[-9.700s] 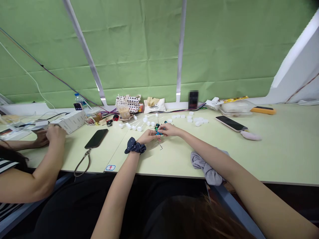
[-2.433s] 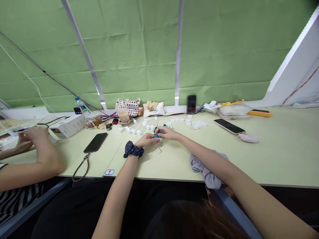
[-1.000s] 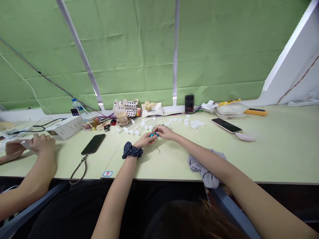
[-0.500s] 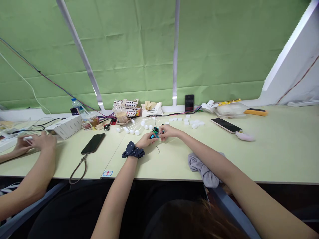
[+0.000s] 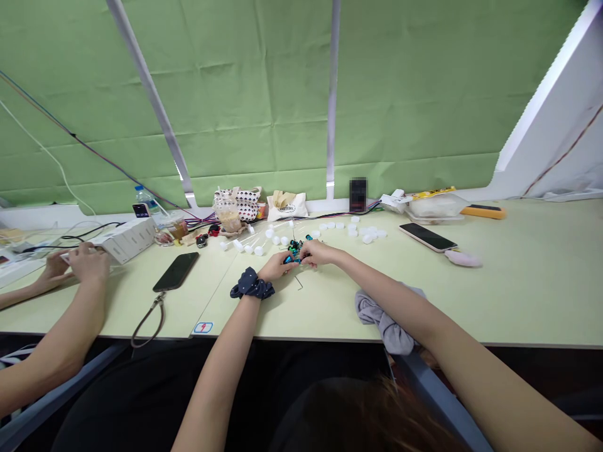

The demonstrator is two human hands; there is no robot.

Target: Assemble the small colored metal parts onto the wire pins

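Fingers bent, my left hand (image 5: 277, 266) grips the near left side of a small shiny blue, green and black assembly (image 5: 295, 247) on the table; its exact kind is too small to tell. From the right, my right hand (image 5: 318, 252) reaches over the same assembly, fingers pinched together against it and hiding part of it. Whatever lies between those fingertips cannot be made out. A bit of blue shows just beyond the right hand. Just below the hands lies a thin L-shaped hex key (image 5: 298, 284).
Several white caps (image 5: 368, 237) and clear tubes with white caps (image 5: 249, 248) lie behind. A phone (image 5: 428, 237) is at right, another phone (image 5: 176, 272) at left. A grey cloth (image 5: 387, 320) lies under my right forearm. A co-worker's hands (image 5: 87, 263) are beside a white box (image 5: 127, 242).
My right hand has shifted slightly left and lower over the assembly, and a blue part now shows behind it. My left hand stays almost still. The co-worker's hands have moved slightly.
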